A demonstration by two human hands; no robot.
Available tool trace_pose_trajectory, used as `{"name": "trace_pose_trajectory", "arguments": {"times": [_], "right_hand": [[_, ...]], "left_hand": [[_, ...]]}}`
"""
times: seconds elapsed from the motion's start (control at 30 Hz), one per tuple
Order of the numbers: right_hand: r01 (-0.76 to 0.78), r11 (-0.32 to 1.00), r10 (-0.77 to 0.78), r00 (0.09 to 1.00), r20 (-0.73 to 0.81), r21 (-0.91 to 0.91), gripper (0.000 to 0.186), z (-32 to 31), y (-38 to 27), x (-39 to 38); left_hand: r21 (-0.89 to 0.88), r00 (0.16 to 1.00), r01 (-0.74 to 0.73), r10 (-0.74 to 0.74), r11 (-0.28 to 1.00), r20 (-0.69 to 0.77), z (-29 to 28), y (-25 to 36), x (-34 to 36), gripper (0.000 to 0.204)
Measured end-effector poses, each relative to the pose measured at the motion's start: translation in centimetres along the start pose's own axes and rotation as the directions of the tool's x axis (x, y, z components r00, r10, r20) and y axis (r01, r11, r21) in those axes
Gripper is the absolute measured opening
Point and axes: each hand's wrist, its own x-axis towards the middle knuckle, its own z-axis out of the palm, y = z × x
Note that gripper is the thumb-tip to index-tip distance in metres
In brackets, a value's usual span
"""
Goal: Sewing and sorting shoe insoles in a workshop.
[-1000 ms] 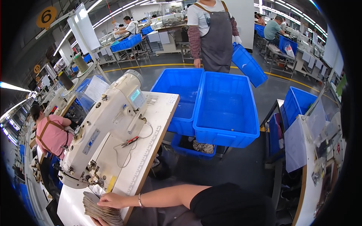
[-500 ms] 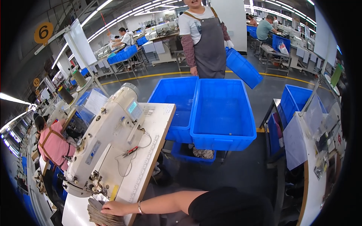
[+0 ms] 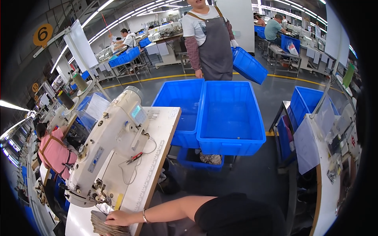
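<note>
My right hand (image 3: 119,218) reaches in from the lower right, a bracelet at its wrist. Its fingers are closed over the side of a stack of grey-brown fabric pieces (image 3: 103,225), fanned in many thin layers. The stack rests at the near end of the white table of a sewing machine (image 3: 100,151), just below the needle area. A yellow strip (image 3: 119,201) lies beside the stack, and red-handled thread snips (image 3: 134,158) lie farther up the table. My left hand is out of view.
Two large blue bins (image 3: 232,114) stand side by side past the table, with a lower blue bin (image 3: 201,162) beneath them holding striped material. Behind them an aproned person (image 3: 214,43) holds a tilted blue crate (image 3: 250,65). Another worktable (image 3: 327,188) stands at right.
The whole view has shifted slightly, with bins and person now a little farther left. My right hand stays on the fabric stack.
</note>
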Motion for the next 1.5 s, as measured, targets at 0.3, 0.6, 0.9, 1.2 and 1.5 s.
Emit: {"name": "trace_pose_trajectory", "arguments": {"times": [0.3,0.6,0.9,1.2,1.5], "right_hand": [[-0.034,0.999,0.032,0.997,0.076,0.021,0.052,-0.3,-0.2,0.1],[-0.007,0.997,0.007,1.000,-0.006,0.072,0.046,0.3,-0.5,-1.0],[0.003,0.995,-0.008,0.999,0.053,0.102,0.043,-0.2,-1.0,-1.5],[0.050,0.999,-0.051,0.997,0.061,0.010,0.041,1.4,0.1,-1.1],[-0.266,0.949,0.302,0.919,0.255,-0.166,0.049,-0.1,-0.5,1.1]], "left_hand": [[0.025,0.995,-0.077,0.079,0.997,-0.061,-1.4,-2.2,0.9,0.050],[-0.145,0.986,-0.061,0.038,0.987,-0.160,-0.8,-2.2,0.7,0.048],[0.110,0.970,-0.054,0.078,0.992,-0.232,-1.2,-2.6,1.9,0.048],[-0.005,0.974,-0.075,0.073,0.997,-0.214,-0.4,-3.1,2.3,0.044],[0.200,0.945,-0.191,0.235,0.961,-0.229,0.4,-2.1,3.2,0.045]]}}
